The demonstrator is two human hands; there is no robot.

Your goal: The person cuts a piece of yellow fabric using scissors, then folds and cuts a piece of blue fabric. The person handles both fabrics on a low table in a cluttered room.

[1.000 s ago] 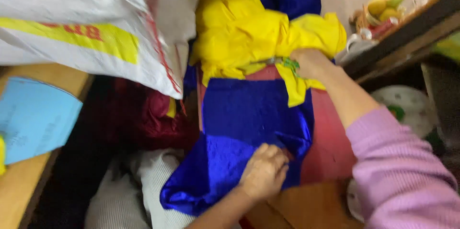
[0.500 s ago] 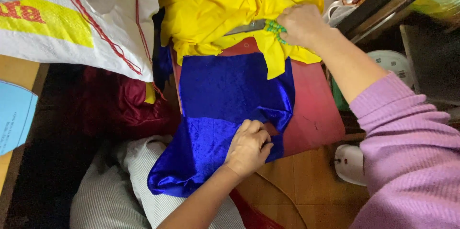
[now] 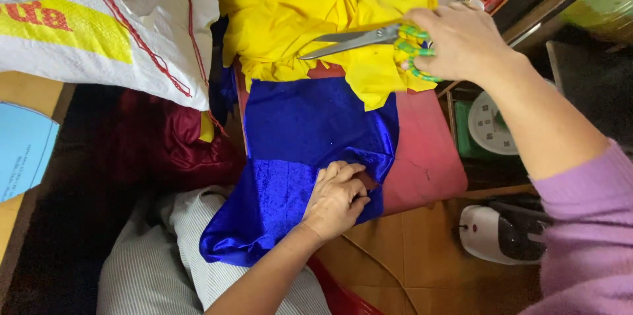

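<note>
Cutting bench, cloth and scissors.
Right hand (image 3: pixel 461 38) fingers gripping green-handled scissors (image 3: pixel 369 41) over yellow cloth (image 3: pixel 290 11); left hand (image 3: pixel 336 199) fingers together pressing blue fabric (image 3: pixel 310 124). White sack (image 3: pixel 99 25), yellow panel, far left.

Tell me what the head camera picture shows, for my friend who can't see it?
The right hand holds green-handled scissors over yellow cloth. The left hand presses shiny blue cloth on a red board.
</note>
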